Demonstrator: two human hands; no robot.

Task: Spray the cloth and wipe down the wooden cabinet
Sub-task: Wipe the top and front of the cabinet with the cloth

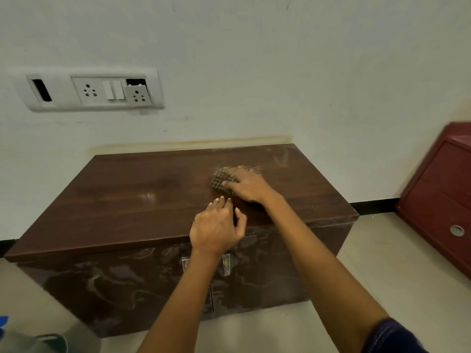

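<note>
Looking down from head height, the view takes in a low wooden cabinet (142, 197) standing against a pale wall (254, 59). At far left, on the wall above the cabinet, a white switch plate (94, 90) carries two sockets and two rocker switches; one socket module hangs loose and a slot at its left end is open and dark. In the bottom left corner a blue and grey object is partly in view, too cropped to identify.

The cabinet has a dark brown, glossy top and two front doors with a swirled pattern, each with a small clear handle (225, 263) near the middle seam. The left hand (216, 230) hovers over the front edge of the top near the centre, its fingers (221, 203) loosely curled and slightly apart, holding nothing. Just beyond it and to the right, the right hand (248, 186) presses flat on a brown, knobbly-textured cloth (221, 179), fingers spread over it; the cloth lies on the right half of the cabinet top, towards the back. A dark blue sleeve (392, 337) shows at the bottom right.

At far right, a dark red plastic cabinet (443, 189) stands on the beige tiled floor (382, 263), well apart from the wooden one.
</note>
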